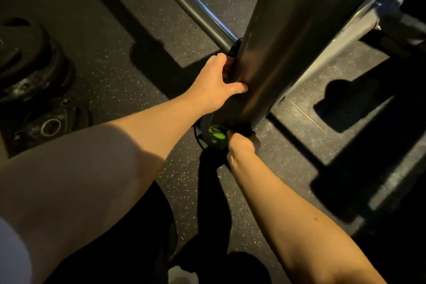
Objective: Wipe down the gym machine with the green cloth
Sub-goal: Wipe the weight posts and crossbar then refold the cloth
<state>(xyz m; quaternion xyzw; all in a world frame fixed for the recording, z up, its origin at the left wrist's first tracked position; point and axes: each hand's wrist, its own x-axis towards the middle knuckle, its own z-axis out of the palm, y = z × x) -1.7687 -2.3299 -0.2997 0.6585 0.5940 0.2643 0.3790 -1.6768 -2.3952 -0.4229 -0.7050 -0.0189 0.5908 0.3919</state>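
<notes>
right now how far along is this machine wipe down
Done: no wiped patch shows. In hand: the right hand holds the green cloth at the foot of the upright post; the left hand grips the post higher. Left: the chrome peg and side frame, cloth not there.

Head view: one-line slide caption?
Left hand grips the machine's steel upright; right hand holds the green cloth at its base.
</notes>
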